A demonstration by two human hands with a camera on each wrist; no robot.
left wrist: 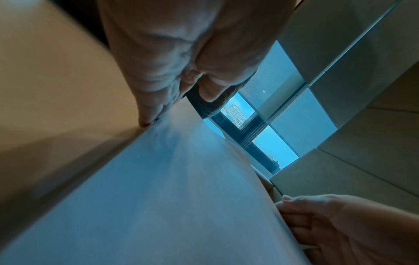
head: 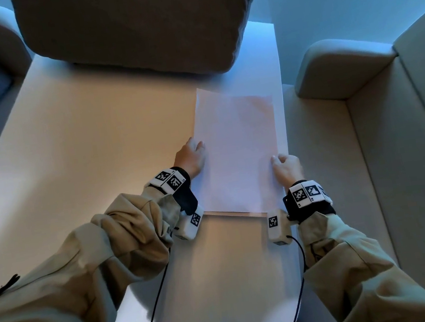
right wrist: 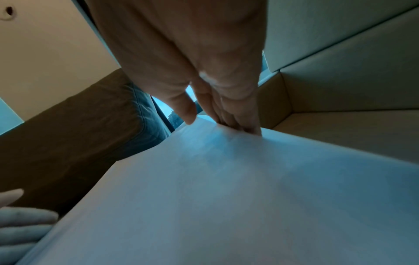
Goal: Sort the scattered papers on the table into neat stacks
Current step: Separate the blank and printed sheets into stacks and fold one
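Both hands bracket one stack of white rectangular paper sheets; left hand lies against the stack's left long edge, fingers straight and together, tips touching the edge where it meets the pale beige bench; right hand sits at the right long edge near the close corner, fingers extended down onto the top sheet, thumb apart from them; neither grip is clamped round the paper, both lie relaxed and pressing. Left wrist view: left fingertips at the paper's edge, right hand low in frame at the opposite edge. Right wrist view: right fingertips bearing on the sheet. Both wrists low, forearms in tan sleeves angled forward over the bench; one marker-tagged wrist band on each. Count: one stack, on the right half of the bench, its right edge near the bench edge; number of sheets cannot be told, though a second layer shows offset at the top. One brown cushion rests on the far end; one grey sofa arm to the right.
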